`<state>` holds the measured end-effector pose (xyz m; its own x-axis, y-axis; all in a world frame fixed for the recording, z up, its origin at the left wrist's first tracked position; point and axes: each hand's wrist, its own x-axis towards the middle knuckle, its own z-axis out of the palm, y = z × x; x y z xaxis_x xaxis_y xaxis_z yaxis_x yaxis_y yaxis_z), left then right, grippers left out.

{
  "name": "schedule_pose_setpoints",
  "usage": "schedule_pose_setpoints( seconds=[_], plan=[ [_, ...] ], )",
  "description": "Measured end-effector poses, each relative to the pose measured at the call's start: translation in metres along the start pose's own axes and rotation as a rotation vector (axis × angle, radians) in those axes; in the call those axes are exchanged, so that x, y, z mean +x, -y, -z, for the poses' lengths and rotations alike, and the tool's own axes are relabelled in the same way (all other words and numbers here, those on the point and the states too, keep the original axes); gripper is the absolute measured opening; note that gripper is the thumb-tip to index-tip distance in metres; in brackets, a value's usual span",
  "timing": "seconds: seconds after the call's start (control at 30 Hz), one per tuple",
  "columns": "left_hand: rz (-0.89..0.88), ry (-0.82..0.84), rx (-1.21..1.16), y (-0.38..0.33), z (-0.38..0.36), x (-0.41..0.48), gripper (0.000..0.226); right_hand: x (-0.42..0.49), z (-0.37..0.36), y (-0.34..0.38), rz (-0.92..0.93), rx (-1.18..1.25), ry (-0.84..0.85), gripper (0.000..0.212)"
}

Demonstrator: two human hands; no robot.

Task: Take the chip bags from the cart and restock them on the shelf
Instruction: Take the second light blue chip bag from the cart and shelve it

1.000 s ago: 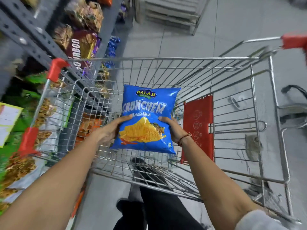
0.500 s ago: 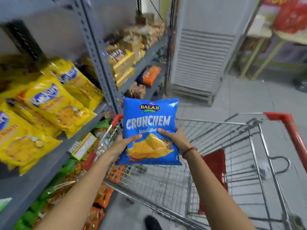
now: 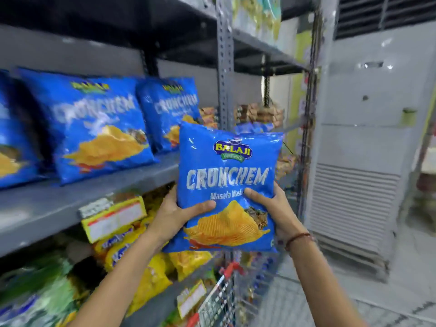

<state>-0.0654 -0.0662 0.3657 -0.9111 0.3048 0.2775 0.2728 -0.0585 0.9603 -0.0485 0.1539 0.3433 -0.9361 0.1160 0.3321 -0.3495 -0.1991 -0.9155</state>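
Note:
I hold a blue chip bag [image 3: 227, 171] upright in front of me with both hands. My left hand [image 3: 175, 214] grips its lower left side, thumb across the front. My right hand [image 3: 273, 208] grips its lower right side. The bag hangs just off the front edge of a grey shelf [image 3: 77, 197], to the right of matching blue chip bags [image 3: 94, 123] that stand in a row on that shelf. Only a corner of the wire cart [image 3: 219, 300] with its red trim shows at the bottom.
A grey perforated upright post [image 3: 225, 67] stands right behind the held bag. Yellow snack bags [image 3: 146, 263] and yellow price tags [image 3: 113, 218] fill the shelf below. A tall white air-conditioner unit [image 3: 368, 147] stands on the right, with tiled floor in front of it.
Both hands have lifted the blue bag from over the cart up to the level of the shelf with the matching blue bags. My view has swung up and left toward the shelving.

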Motion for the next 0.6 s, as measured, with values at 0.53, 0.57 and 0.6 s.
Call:
schedule_pose_setpoints(
  seconds=[0.53,0.57,0.6],
  plan=[
    [-0.21,-0.478,0.186,-0.15,0.158,-0.065,0.071,0.08,-0.23,0.071,0.147,0.15,0.419,0.063],
    [-0.212,-0.509,0.193,-0.153,0.168,-0.07,0.072,0.08,-0.245,0.072,0.15,0.149,0.441,0.072],
    [-0.211,-0.541,0.192,-0.155,0.177,-0.074,0.072,0.083,-0.257,0.069,0.151,0.149,0.463,0.077]
  ],
)
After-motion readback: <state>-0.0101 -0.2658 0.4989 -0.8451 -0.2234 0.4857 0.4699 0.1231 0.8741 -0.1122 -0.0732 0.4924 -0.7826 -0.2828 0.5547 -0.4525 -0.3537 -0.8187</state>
